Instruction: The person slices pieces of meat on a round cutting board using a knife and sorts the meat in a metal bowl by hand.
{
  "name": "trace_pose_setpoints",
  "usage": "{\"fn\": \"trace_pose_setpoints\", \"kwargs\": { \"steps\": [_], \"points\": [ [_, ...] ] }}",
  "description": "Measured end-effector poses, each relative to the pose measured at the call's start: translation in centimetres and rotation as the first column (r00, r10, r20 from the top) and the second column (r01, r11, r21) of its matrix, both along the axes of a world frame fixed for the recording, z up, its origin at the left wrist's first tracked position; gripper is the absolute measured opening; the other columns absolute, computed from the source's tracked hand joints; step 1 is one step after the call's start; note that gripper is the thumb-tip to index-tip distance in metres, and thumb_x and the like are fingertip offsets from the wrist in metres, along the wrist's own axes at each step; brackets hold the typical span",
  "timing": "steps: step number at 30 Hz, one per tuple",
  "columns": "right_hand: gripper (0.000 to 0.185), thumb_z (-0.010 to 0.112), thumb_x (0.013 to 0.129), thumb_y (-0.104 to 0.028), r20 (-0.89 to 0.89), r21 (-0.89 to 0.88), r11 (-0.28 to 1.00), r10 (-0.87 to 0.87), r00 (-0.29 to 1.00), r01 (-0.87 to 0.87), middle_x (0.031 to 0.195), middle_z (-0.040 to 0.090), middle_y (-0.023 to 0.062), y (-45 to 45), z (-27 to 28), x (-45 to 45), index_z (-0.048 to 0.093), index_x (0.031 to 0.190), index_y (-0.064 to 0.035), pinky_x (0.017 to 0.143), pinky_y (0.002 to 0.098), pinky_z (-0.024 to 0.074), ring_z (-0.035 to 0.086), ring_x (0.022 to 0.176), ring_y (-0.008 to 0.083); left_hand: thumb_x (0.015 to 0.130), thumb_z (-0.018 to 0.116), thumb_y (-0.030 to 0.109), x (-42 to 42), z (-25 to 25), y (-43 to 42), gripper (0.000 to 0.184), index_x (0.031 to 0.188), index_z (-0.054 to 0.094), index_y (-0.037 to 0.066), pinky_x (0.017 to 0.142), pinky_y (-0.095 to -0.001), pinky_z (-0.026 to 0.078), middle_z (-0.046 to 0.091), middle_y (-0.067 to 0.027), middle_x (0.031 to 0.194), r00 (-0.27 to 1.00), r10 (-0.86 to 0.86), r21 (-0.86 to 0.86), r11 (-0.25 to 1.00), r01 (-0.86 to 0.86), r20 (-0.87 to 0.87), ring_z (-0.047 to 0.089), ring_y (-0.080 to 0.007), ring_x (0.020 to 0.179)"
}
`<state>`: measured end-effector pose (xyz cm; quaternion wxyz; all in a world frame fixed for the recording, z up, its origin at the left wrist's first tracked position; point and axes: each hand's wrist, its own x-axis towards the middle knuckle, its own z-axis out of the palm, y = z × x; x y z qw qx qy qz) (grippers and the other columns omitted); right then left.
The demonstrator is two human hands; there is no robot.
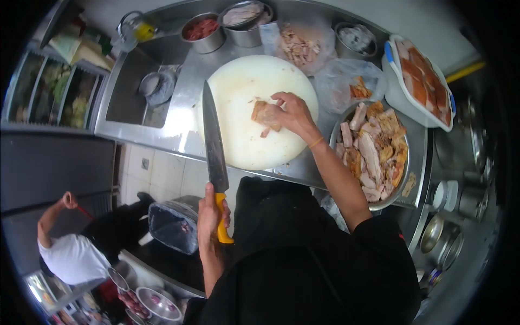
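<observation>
My left hand (210,214) is closed round the yellow handle of a large kitchen knife (213,141). Its long blade points away from me, over the left edge of a round white chopping board (238,146). On the board, the fingers of my right hand (295,115) grip a browned piece of meat (261,111), partly covering it. A small scrap of meat (265,132) lies just in front of that piece. To the right stands a large metal bowl (406,184) heaped with cut cooked meat (370,151).
Behind the board are a metal pot of red meat (201,30), a bag of sliced meat (300,46) and a clear plastic bag (336,81). A white tub (403,89) holds browned slabs at right. A sink (127,103) is left. A person (76,257) stands beyond a lined bin (176,225).
</observation>
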<state>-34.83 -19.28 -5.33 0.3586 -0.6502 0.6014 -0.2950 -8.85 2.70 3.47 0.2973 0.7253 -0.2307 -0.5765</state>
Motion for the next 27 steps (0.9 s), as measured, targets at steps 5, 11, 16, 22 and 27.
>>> {"fn": "trace_pose_setpoints", "kwargs": {
  "steps": [5,11,16,22,27],
  "points": [
    [0.067,0.08,0.068,-0.026,-0.272,-0.27,0.942,0.124,0.954,-0.199,0.125,0.064,0.0126,0.9,-1.2,1.7,0.066,0.132,-0.0139,0.103,0.0474,0.0456,0.054,0.119,0.036,0.105,0.038,0.065,1.8,-0.4,0.8,0.074,0.071,0.055,0.001,0.04,-0.0294,0.038,0.048,-0.0048,0.051,0.992,-0.066,0.086,0.995,0.057,0.104,0.048,-0.0141,0.039],
    [0.061,0.076,0.064,-0.019,-0.344,-0.264,0.952,0.056,0.937,-0.153,0.119,0.066,0.0129,-0.8,-1.1,-0.7,0.066,0.124,-0.0124,0.097,0.0473,0.0487,0.058,0.109,0.0378,0.104,0.041,0.066,3.7,1.8,2.3,0.079,0.071,0.06,-0.004,0.044,-0.0334,0.042,0.053,-0.0087,0.054,0.892,-0.402,0.208,0.909,0.361,0.209,0.054,-0.017,0.042],
    [0.056,0.074,0.067,-0.018,-0.373,-0.294,0.941,0.05,0.927,-0.168,0.12,0.066,0.0123,0.2,0.3,-2.9,0.066,0.122,-0.011,0.097,0.0474,0.0484,0.059,0.111,0.0375,0.103,0.04,0.067,4.2,1.7,2.4,0.081,0.079,0.067,-0.006,0.057,-0.0412,0.05,0.06,-0.0172,0.061,0.79,-0.577,0.328,0.802,0.499,0.207,0.064,-0.0298,0.054],
    [0.053,0.076,0.073,-0.021,-0.287,-0.339,0.92,0.099,0.953,-0.197,0.124,0.066,0.0129,2.4,-2.0,-0.3,0.066,0.123,-0.0087,0.098,0.0472,0.0462,0.057,0.117,0.0349,0.108,0.037,0.055,3.3,1.4,0.7,0.075,0.085,0.069,-0.009,0.086,-0.0582,0.047,0.064,-0.0375,0.087,0.714,-0.493,0.242,0.869,0.432,0.497,0.061,-0.0569,0.094],
    [0.044,0.076,0.077,-0.02,-0.197,-0.29,0.94,0.124,0.973,-0.179,0.121,0.067,0.0122,7.7,-1.7,3.4,0.067,0.119,-0.009,0.094,0.0457,0.045,0.059,0.113,0.0328,0.108,0.043,0.051,1.8,2.3,0.9,0.068,0.087,0.068,-0.009,0.086,-0.0592,0.047,0.064,-0.0395,0.09,0.71,-0.45,0.178,0.887,0.426,0.542,0.06,-0.0585,0.097]
  ]
}}
